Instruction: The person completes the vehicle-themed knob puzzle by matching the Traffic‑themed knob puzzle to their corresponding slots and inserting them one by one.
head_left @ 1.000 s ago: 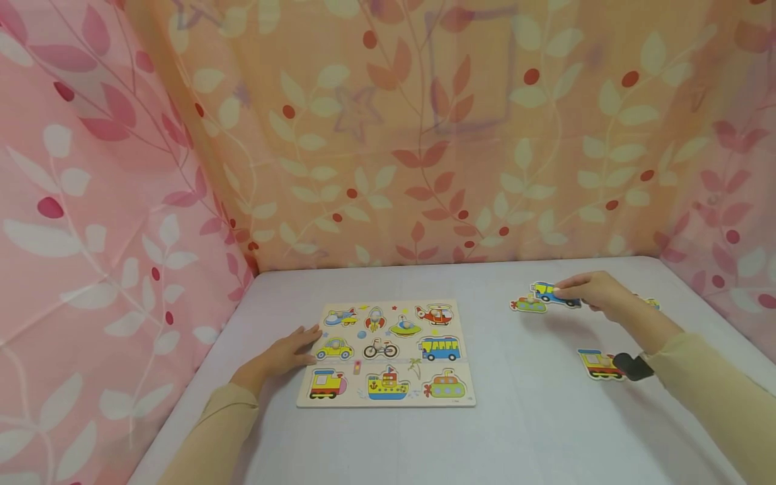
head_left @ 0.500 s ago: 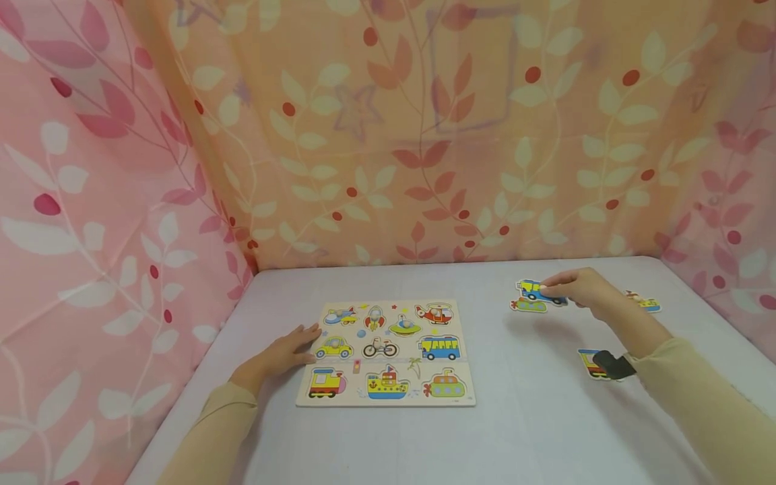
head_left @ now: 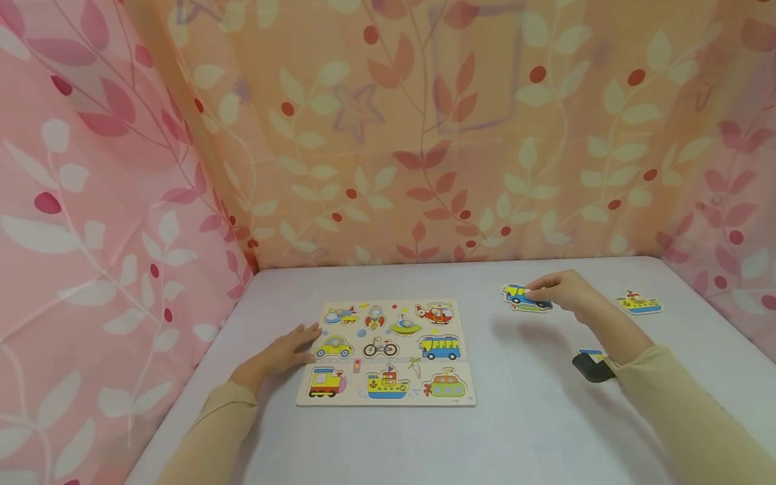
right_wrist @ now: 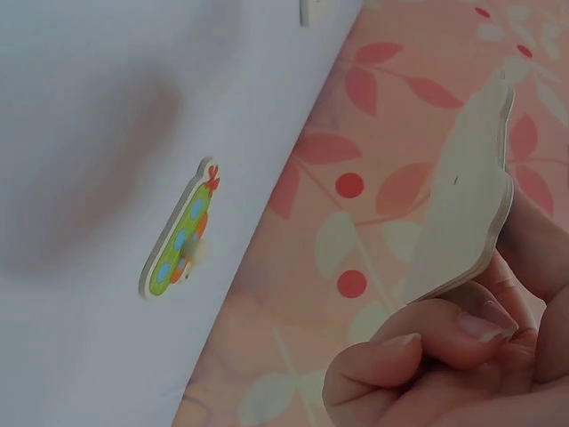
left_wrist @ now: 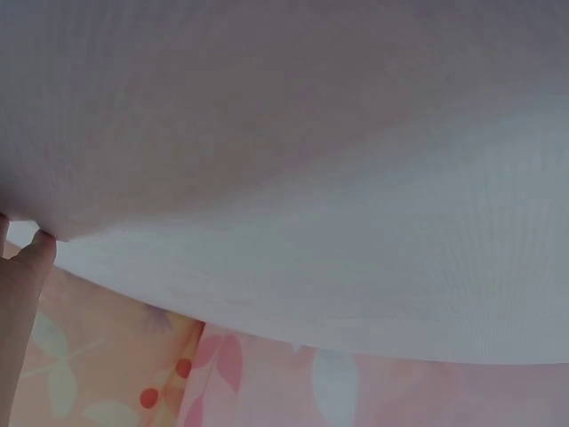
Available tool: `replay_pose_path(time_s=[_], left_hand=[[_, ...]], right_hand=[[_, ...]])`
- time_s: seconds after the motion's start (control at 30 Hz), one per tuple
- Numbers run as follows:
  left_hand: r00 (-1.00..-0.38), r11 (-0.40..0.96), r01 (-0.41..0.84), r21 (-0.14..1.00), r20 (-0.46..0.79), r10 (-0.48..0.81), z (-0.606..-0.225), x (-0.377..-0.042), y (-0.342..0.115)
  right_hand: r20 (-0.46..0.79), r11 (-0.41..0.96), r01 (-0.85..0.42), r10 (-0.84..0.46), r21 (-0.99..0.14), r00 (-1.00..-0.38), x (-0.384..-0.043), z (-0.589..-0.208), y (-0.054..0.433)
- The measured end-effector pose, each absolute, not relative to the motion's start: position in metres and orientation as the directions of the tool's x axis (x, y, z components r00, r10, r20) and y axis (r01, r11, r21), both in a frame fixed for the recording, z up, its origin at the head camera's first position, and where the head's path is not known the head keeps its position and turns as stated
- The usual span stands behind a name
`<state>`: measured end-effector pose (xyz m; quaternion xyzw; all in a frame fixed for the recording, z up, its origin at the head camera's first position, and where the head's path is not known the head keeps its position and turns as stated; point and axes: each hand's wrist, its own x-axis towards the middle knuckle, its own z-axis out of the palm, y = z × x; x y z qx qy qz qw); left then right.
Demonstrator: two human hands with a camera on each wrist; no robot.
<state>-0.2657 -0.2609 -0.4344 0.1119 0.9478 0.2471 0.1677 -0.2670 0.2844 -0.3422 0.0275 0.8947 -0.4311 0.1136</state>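
Above the right side of the table, my right hand (head_left: 566, 293) pinches a blue and yellow bus puzzle piece (head_left: 515, 295). The right wrist view shows the bare wooden back of that bus piece (right_wrist: 467, 200) above the curled fingers. Below it a green submarine piece (right_wrist: 182, 242) with a knob lies on the table; in the head view the bus mostly covers it. My left hand (head_left: 289, 348) rests at the left edge of the puzzle board (head_left: 408, 349), fingers extended. Knobbed vehicle pieces sit in the board's upper part; its bus, train, ship and submarine places show printed pictures.
A ship piece (head_left: 639, 303) lies at the far right of the white table (head_left: 388, 444). Nearer, a train piece (head_left: 589, 352) is mostly hidden behind the black wrist device (head_left: 593, 369). Patterned curtains (head_left: 388, 135) stand behind and at both sides.
My right hand has moved left with the bus piece, which now covers more of the submarine. The ship piece has come into full view; the train is more hidden. My left hand stays put.
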Motion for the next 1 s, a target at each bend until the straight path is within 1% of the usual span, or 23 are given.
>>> replay_pose_path(time_s=[0.23,0.5,0.63,1.0], left_hand=[[-0.919,0.850,0.121,0.513,-0.266,0.291,-0.436,-0.264,-0.262],[-0.920,0.850,0.129,0.510,-0.258,0.295,-0.439,-0.264,-0.263],[-0.921,0.850,0.122,0.513,-0.261,0.290,-0.439,-0.263,-0.262],[-0.920,0.854,0.116,0.507,-0.270,0.285,-0.431,-0.264,-0.259]], right_hand=[[-0.217,0.616,0.140,-0.052,-0.775,-0.975,-0.266,-0.346,0.273],[-0.244,0.597,0.162,-0.058,-0.786,-0.968,-0.266,-0.353,0.260],[-0.236,0.596,0.155,-0.060,-0.788,-0.970,-0.265,-0.354,0.255],[-0.244,0.589,0.165,-0.057,-0.791,-0.968,-0.270,-0.355,0.236]])
